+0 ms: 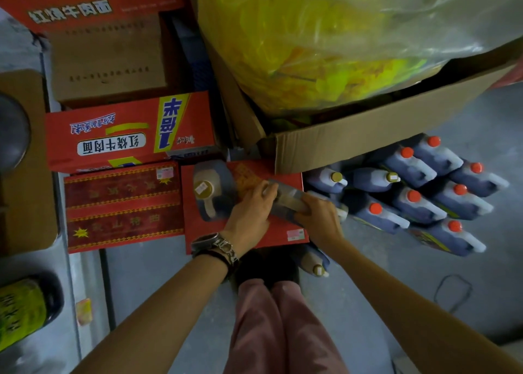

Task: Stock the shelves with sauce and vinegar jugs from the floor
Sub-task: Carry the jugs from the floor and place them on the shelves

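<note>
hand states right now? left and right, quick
Left hand: pinches one end of a blurred grey object.
Right hand: grips the other end of the same grey object.

The cardboard box [368, 135] hides part of the dark jugs [410, 169].

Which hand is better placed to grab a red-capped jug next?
Right. The right hand sits beside the red-capped jugs; the left hand is over the red box. Both grip a grey object.

A shop stockroom: stacked noodle cartons [130, 135], floor-stored sauce jugs [418, 186].
</note>
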